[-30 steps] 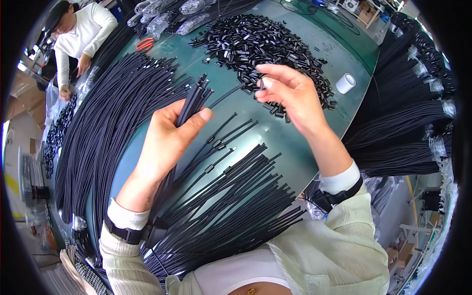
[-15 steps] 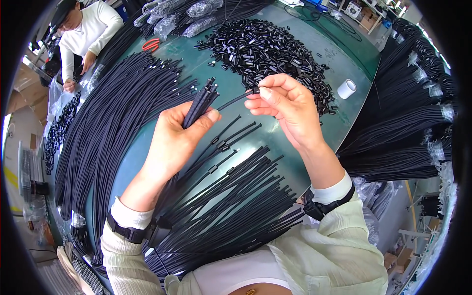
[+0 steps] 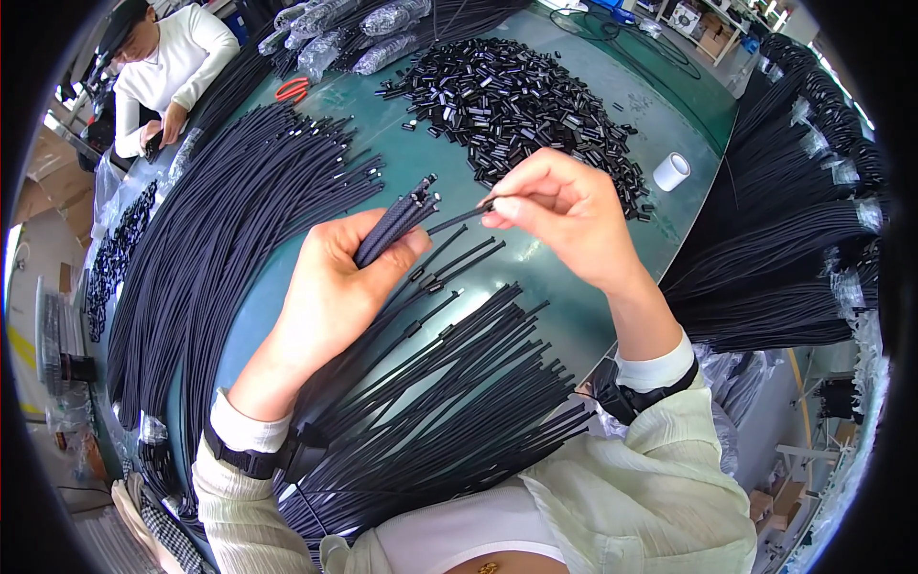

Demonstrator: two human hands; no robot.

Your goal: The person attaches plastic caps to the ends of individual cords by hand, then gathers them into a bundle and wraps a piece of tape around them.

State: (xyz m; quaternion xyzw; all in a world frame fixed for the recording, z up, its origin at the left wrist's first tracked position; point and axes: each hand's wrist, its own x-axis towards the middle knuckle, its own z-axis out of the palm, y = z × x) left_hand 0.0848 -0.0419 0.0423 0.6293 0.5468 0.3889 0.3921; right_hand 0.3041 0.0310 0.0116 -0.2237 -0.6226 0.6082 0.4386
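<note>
Wrapped in my left hand [image 3: 330, 282] is a bundle of black braided cables [image 3: 394, 228], its cut ends pointing up and away from me. One black cable [image 3: 457, 222] runs from beside that bundle to my right hand [image 3: 559, 215]. There my thumb and fingers pinch its end; a small black sleeve seems to be at the fingertips, mostly hidden. Below my hands, several cables carry small black sleeves [image 3: 432, 284] near their ends. More loose black cables [image 3: 459, 387] lie fanned out nearer to me.
Beyond my hands a heap of short black tubes [image 3: 521, 105] covers the green table [image 3: 669, 124]. A white roll [image 3: 672, 172] stands to its right, red-handled pliers [image 3: 292, 90] to its left. Long cable bundles [image 3: 220, 220] lie left; others [image 3: 794, 230] hang right. A co-worker [image 3: 167, 67] sits far left.
My right hand has shifted slightly down and left, its fingers curling tighter round the cable end. My left hand stays nearly in place. The co-worker's hands have come closer together.
</note>
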